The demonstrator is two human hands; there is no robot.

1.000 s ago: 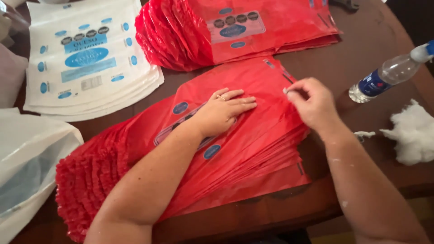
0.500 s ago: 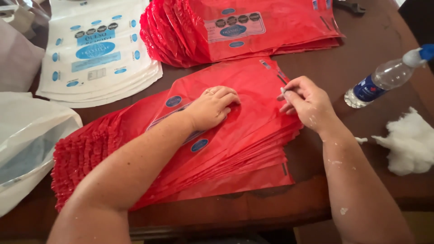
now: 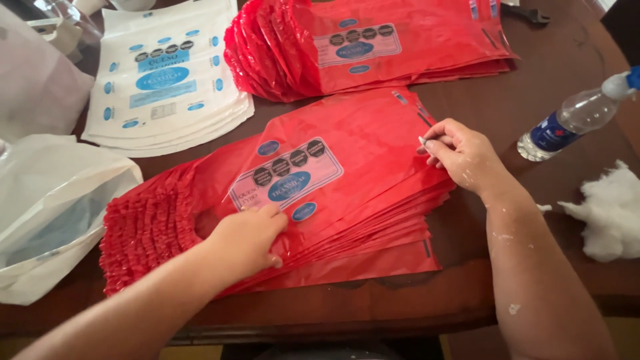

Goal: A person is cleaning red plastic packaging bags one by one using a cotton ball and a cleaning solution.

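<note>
The left hand (image 3: 245, 241) has slid from the middle of the fanned stack of red bags (image 3: 347, 200) down toward the near edge of the wooden table (image 3: 573, 60) — it now lies flat, fingers spread and loose, on the top bag just below its printed label. The right hand (image 3: 460, 155) stays at the stack's right edge, fingertips pinching the top bag's corner. A water bottle (image 3: 573, 120) lies by the right edge, white stuffing (image 3: 610, 210) near it.

Packing workspace, wooden table (image 3: 567, 60), stacked red bags (image 3: 373, 47), white bags (image 3: 167, 87)
</note>
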